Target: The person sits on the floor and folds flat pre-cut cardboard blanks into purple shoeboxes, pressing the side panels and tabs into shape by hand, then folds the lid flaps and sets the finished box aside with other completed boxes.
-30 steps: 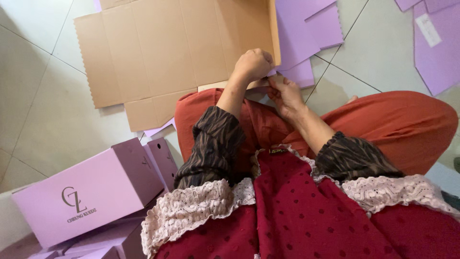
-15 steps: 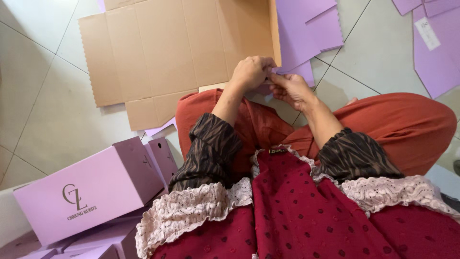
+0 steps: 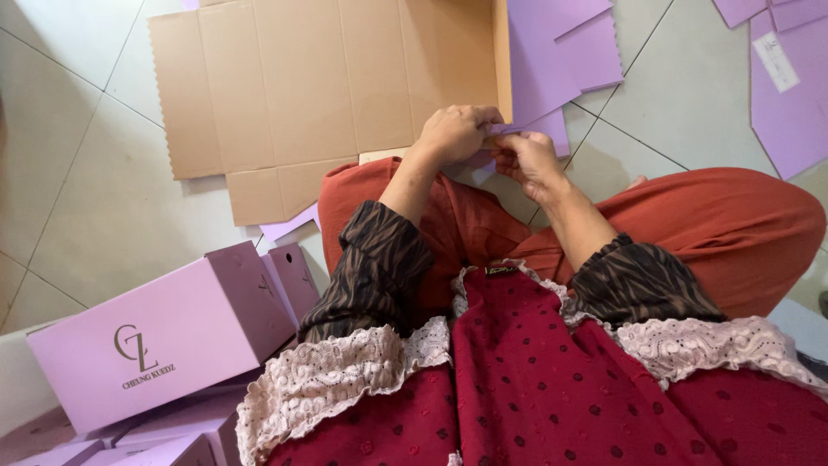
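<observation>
A flat box blank (image 3: 328, 86), brown on its upper face and lilac on the outside, lies on the tiled floor in front of my crossed legs. Its right side panel (image 3: 503, 52) is folded upright. My left hand (image 3: 457, 131) closes its fingers over the near right corner of the blank, just below that panel. Beside it and touching it, my right hand (image 3: 528, 160) pinches the lilac flap edge at the same corner. The fingertips hide the exact spot where they grip.
An assembled lilac box (image 3: 164, 332) stands at my left knee, with more lilac box parts (image 3: 164, 436) below it. Flat lilac blanks lie beyond the hands (image 3: 561, 52) and at the far right (image 3: 789, 86). My orange trouser legs (image 3: 724, 233) fill the right.
Both hands have moved forward off my lap to the blank's near right corner. They now meet at the foot of the upright panel.
</observation>
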`<state>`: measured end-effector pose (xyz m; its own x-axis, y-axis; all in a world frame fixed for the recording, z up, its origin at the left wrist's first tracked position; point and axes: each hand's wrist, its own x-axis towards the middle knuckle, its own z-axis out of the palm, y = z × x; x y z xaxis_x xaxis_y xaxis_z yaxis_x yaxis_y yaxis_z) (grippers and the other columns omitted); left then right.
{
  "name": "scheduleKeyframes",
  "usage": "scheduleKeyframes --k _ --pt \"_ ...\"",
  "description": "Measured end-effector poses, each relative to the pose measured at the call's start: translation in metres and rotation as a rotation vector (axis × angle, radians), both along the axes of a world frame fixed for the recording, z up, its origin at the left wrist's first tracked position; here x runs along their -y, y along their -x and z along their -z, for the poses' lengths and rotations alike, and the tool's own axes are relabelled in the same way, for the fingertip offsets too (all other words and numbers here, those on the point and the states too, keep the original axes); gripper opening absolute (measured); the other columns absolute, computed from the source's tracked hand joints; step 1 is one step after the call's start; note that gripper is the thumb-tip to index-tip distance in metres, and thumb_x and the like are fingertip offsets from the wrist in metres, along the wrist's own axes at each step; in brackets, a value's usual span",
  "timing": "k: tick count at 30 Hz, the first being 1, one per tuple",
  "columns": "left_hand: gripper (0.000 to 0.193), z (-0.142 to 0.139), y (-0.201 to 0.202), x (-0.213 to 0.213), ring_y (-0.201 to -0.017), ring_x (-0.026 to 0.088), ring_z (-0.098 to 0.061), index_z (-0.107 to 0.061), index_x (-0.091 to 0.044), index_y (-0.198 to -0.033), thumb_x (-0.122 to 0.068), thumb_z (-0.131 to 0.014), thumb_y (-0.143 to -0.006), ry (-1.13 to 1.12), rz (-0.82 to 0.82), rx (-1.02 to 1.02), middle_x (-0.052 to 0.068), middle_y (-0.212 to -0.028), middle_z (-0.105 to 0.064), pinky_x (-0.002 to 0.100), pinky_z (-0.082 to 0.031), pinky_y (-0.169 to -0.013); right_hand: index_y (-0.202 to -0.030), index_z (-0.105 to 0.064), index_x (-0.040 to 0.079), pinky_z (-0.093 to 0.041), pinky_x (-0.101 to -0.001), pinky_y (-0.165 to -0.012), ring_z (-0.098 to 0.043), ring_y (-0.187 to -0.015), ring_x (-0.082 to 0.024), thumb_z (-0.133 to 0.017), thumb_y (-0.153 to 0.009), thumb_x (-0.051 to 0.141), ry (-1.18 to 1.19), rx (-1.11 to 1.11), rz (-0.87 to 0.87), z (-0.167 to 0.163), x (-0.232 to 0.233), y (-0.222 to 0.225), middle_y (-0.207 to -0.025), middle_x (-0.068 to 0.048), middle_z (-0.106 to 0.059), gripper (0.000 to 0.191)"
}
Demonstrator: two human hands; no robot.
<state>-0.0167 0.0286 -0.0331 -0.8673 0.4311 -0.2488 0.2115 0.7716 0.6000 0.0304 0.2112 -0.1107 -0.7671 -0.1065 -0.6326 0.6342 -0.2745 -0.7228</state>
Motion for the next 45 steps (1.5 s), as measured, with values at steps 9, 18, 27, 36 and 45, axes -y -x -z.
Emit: scheduleKeyframes --k 9,18,27,36,45 --pt "0.029 0.002 -0.030 -0.007 -0.090 0.034 -0.070 -0.068 -0.017 -0.106 -0.023 -0.072 -0.078 -0.078 -0.038 -0.347 0.011 -0.100 -0.070 0.045 -0.055 -0.077 -0.101 -0.075 0.006 -0.057 -0.0288 -0.067 -0.068 -0.072 -0.013 -0.067 -0.099 0.029 -0.224 -0.161 -0.446 -0.042 -0.019 0.024 -0.088 -0.006 -0.074 0.024" --pt "0.022 0.018 -0.053 -0.025 -0.085 0.024 -0.066 -0.060 -0.014 -0.116 -0.020 -0.063 -0.095 0.139 -0.069 -0.796 0.006 -0.100 -0.058 0.036 -0.056 -0.073 -0.100 -0.080 0.015 -0.051 -0.0439 -0.095 -0.072 -0.097 -0.030 -0.073 -0.090 0.013 -1.131 -1.278 -0.991 -0.101 0.000 0.092 -0.101 -0.008 -0.076 0.012" --pt "0.018 0.000 -0.075 -0.028 -0.090 0.019 -0.063 -0.058 -0.016 -0.111 -0.021 -0.057 -0.094 0.155 0.203 -0.932 0.003 -0.097 -0.057 0.034 -0.054 -0.076 -0.099 -0.081 0.013 -0.059 -0.0336 -0.072 -0.075 -0.080 -0.018 -0.077 -0.072 0.007 -0.773 -0.303 -1.874 -0.088 0.016 0.114 -0.085 -0.006 -0.082 0.027" --pt "0.028 -0.010 -0.101 -0.040 -0.088 0.021 -0.068 -0.060 -0.015 -0.120 -0.022 -0.056 -0.093 0.024 0.495 -0.907 0.004 -0.104 -0.064 0.035 -0.056 -0.072 -0.090 -0.077 0.002 -0.051 -0.0321 -0.060 -0.062 -0.066 -0.014 -0.078 -0.087 0.026 -0.374 -0.108 -1.627 -0.077 -0.035 0.051 -0.075 -0.005 -0.072 0.024" --pt "0.013 -0.029 -0.107 -0.047 -0.083 0.023 -0.069 -0.061 -0.016 -0.104 -0.020 -0.059 -0.091 -0.097 0.662 -0.841 0.005 -0.096 -0.063 0.036 -0.059 -0.072 -0.090 -0.071 0.002 -0.055 -0.0328 -0.059 -0.068 -0.067 -0.014 -0.067 -0.077 0.009 -0.407 -0.481 -1.341 -0.070 -0.074 0.002 -0.075 -0.008 -0.074 0.015"
